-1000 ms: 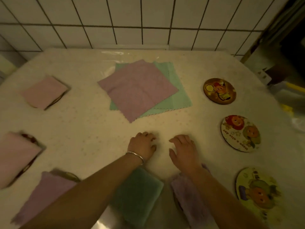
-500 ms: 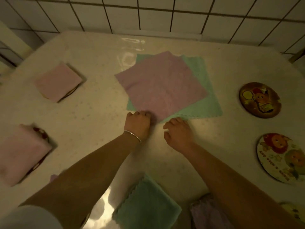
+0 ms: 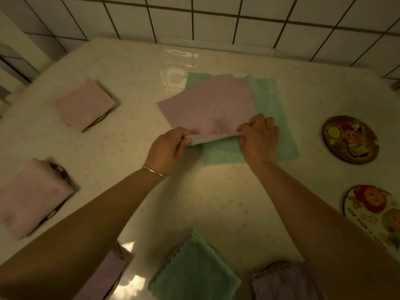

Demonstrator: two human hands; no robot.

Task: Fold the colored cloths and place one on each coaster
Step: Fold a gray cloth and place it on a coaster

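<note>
Both hands have moved up from the bare table (image 3: 216, 202) onto the pink cloth (image 3: 207, 105) since a second ago. Left hand (image 3: 166, 148) pinches the near corner, fingers curled on the fabric; right hand (image 3: 258, 137) pinches the same near edge further along. That edge is lifted and taut between them, so I judge the first fold is starting.

The pink cloth lies spread at table centre, on top of the green cloth (image 3: 270, 118), which shows past its right and near sides. Risk: the green sheet could drag along when the pink one folds over.

Around the pink cloth:
- Far left, a folded pink cloth (image 3: 84, 105) on a coaster, rim just showing.
- Left, nearer me, another folded pink one (image 3: 30, 198), likewise on a coaster.
- Near side, a folded lilac cloth (image 3: 104, 276), a folded green cloth (image 3: 194, 269) and a folded purple cloth (image 3: 279, 282); what is under the last two I cannot tell.
- Right, two bare coasters: brown coaster (image 3: 350, 139) and pale coaster (image 3: 374, 215).

Those bare ones look like the remaining targets. My forearms cross the near pieces but block nothing needed.
</note>
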